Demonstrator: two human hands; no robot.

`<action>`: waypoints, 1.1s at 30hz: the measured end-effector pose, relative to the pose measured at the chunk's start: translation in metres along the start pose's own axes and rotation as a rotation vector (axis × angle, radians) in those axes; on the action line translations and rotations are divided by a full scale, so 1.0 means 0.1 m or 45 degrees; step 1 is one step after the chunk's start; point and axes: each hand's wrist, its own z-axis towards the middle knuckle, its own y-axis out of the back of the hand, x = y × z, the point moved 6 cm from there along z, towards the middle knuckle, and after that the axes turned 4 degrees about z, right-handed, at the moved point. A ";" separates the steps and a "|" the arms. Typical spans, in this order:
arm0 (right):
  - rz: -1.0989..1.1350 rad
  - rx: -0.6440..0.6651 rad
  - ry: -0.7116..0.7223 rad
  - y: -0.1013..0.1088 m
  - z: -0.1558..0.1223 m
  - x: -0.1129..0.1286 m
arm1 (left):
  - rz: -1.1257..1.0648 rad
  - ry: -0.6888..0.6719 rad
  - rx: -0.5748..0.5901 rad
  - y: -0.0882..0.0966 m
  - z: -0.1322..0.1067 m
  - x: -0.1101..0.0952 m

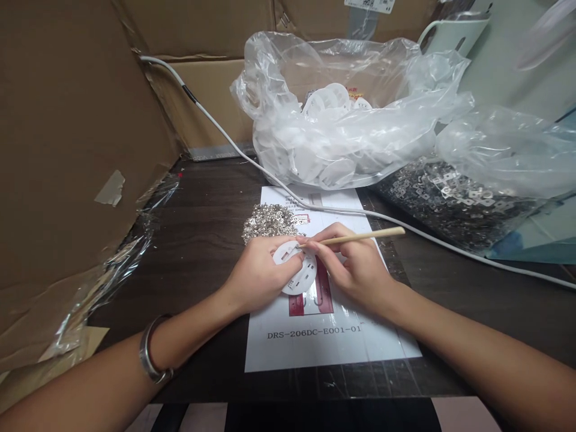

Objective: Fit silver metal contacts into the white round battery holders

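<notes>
My left hand (260, 271) grips a round white plastic disc (297, 281) with small slots, its thumb lying across the face. In my right hand (355, 264) is a thin wooden stick (375, 235), pinched near its left end, with the tip against the disc's upper part. Whether a small metal piece sits under the tip is too small to tell. Just behind my left hand lies a heap of small shiny metal pieces (270, 221). Both hands are above a printed sheet (310, 351) with a red-framed picture and the text DRS-206DC-E001-01.
A clear plastic bag (360, 144) full of white discs stands at the back. To its right lies a bag of small metal parts (450, 192). A grey cable (216, 126) crosses the dark table (193, 210). Cardboard (67, 120) walls the left side, and a white jug (454, 33) stands back right.
</notes>
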 end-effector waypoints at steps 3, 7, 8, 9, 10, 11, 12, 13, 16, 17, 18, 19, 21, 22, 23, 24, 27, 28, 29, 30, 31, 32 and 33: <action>-0.017 -0.024 -0.003 0.03 0.01 0.01 | -0.011 0.020 -0.012 0.01 -0.01 0.00; -0.086 0.012 0.082 0.01 0.00 0.04 | -0.022 0.021 -0.005 0.00 0.00 0.01; -0.103 0.019 0.115 0.00 0.00 0.05 | -0.019 0.016 -0.001 0.00 0.00 0.01; -0.120 0.026 0.139 -0.01 0.00 0.06 | -0.013 0.011 0.005 -0.01 0.01 0.02; -0.136 0.036 0.146 -0.01 0.00 0.06 | -0.005 0.009 0.010 -0.01 0.01 0.02; -0.147 0.045 0.139 -0.02 0.00 0.05 | 0.004 0.011 0.014 -0.01 0.01 0.03; -0.150 0.051 0.125 -0.02 -0.01 0.05 | 0.013 0.014 0.015 -0.01 0.01 0.03; -0.145 0.052 0.111 -0.02 -0.01 0.04 | 0.019 0.018 0.013 -0.01 0.01 0.03; -0.090 0.029 0.077 0.00 -0.01 0.05 | 0.016 0.015 0.013 -0.01 0.01 0.02; -0.074 0.021 0.066 0.02 -0.01 0.05 | 0.008 0.015 0.014 -0.01 0.01 0.02; -0.066 0.018 0.059 0.03 -0.02 0.06 | -0.001 0.018 0.016 -0.01 0.01 0.01; -0.066 0.018 0.063 0.04 -0.02 0.07 | -0.009 0.023 0.017 -0.01 0.01 0.01; -0.093 0.024 0.086 0.04 -0.01 0.08 | -0.021 0.031 0.018 -0.01 0.01 0.01; -0.109 0.030 0.104 0.04 -0.01 0.09 | -0.021 0.032 0.019 -0.01 0.02 0.01; -0.121 0.035 0.118 0.03 -0.01 0.09 | -0.017 0.033 0.019 -0.01 0.02 0.02; -0.130 0.041 0.126 0.02 0.00 0.09 | -0.009 0.035 0.018 -0.01 0.01 0.02; -0.114 0.035 0.096 0.00 0.00 0.06 | 0.005 0.036 0.016 -0.02 0.01 0.03; -0.095 0.022 0.079 0.01 0.00 0.06 | 0.000 0.035 0.015 -0.01 0.01 0.03; -0.077 0.012 0.058 0.01 0.00 0.05 | -0.008 0.037 0.016 -0.01 0.01 0.03; -0.061 -0.001 0.044 0.01 -0.01 0.04 | -0.018 0.038 0.016 -0.01 0.01 0.02; -0.049 -0.013 0.036 0.02 -0.01 0.05 | -0.024 0.040 0.014 0.00 0.01 0.02; -0.044 -0.018 0.032 0.02 -0.01 0.05 | -0.027 0.041 0.011 0.00 0.01 0.01; -0.046 -0.020 0.030 0.02 -0.01 0.05 | -0.028 0.042 0.007 0.00 0.01 0.01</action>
